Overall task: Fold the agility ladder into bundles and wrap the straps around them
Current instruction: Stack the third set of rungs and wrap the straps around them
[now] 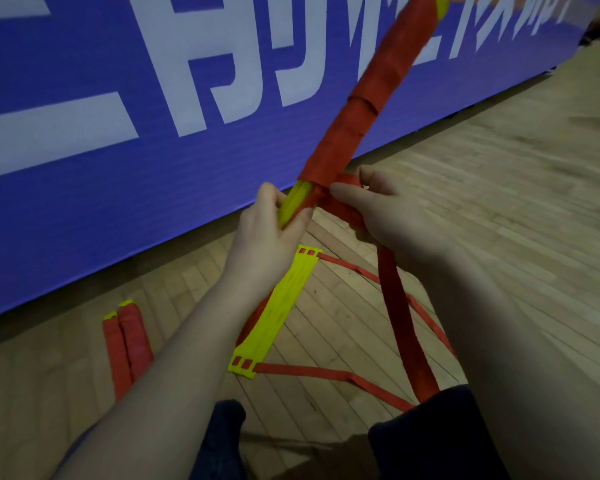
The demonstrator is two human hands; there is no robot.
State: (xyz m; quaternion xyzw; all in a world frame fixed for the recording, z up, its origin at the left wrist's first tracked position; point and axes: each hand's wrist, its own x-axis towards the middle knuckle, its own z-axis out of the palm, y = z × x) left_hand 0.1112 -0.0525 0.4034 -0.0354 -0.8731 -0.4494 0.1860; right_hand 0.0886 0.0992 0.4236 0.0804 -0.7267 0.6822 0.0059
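A long bundle (pixel 368 98) of yellow rungs wound in red strap slants from centre up to the top right. My left hand (pixel 271 233) grips its bare yellow lower end. My right hand (pixel 378 209) pinches the red strap (pixel 400 306) right at the bundle's lower end; the strap hangs from that hand down toward my right knee. On the floor below lies one loose yellow rung (pixel 274 313) with thin red straps running off to the right. Two wrapped bundles (pixel 127 344) lie side by side on the floor at the left.
A blue banner (pixel 118 150) with large white letters stands along the far side of the wooden floor (pixel 499 168). My knees in dark trousers (pixel 430 438) sit at the bottom edge.
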